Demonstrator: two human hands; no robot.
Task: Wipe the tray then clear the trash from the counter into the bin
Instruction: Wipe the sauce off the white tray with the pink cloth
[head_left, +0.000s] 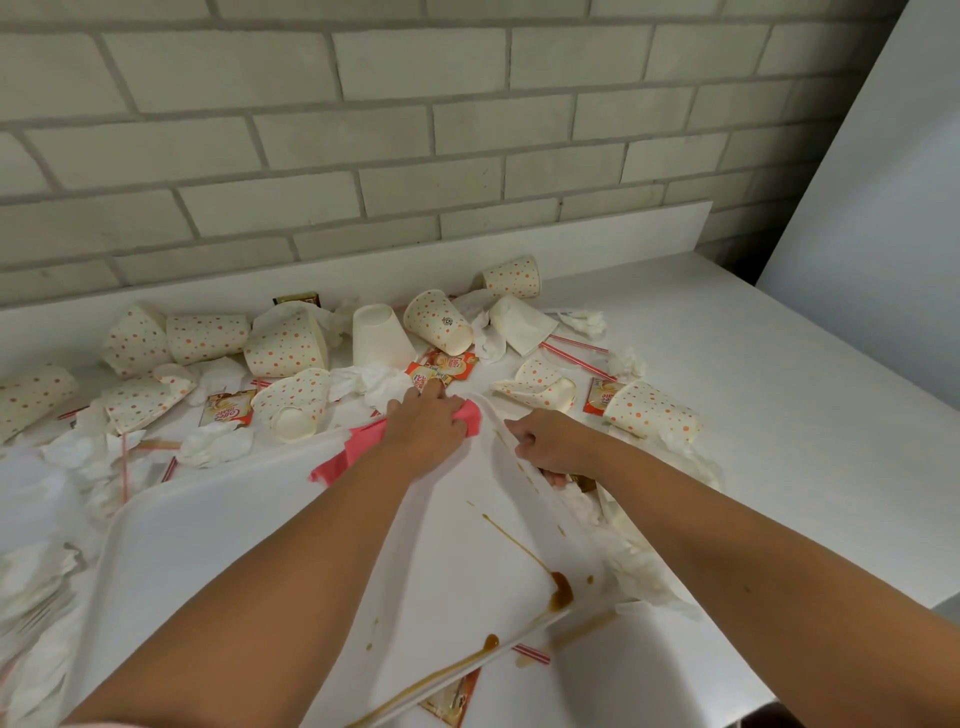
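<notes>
Pressing the pink cloth (358, 449) into the tray's far corner at mid-frame, my left hand (426, 426) is bunching it under curled fingers, while my right hand (550, 441) is gripping the tray (234, 545) by its right rim. Brown spills (561, 592) are streaking the lower centre, so wiping is barely starting. Cups (285, 348), napkins (218, 447) and sachets (228, 410) are littering the counter (779, 415) across the middle. No bin is showing.

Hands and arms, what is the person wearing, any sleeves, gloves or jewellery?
The left forearm and right forearm are bare; a pale pink sliver by the left elbow may be a sleeve. The left hand and right hand wear no gloves, watch or visible rings.
</notes>
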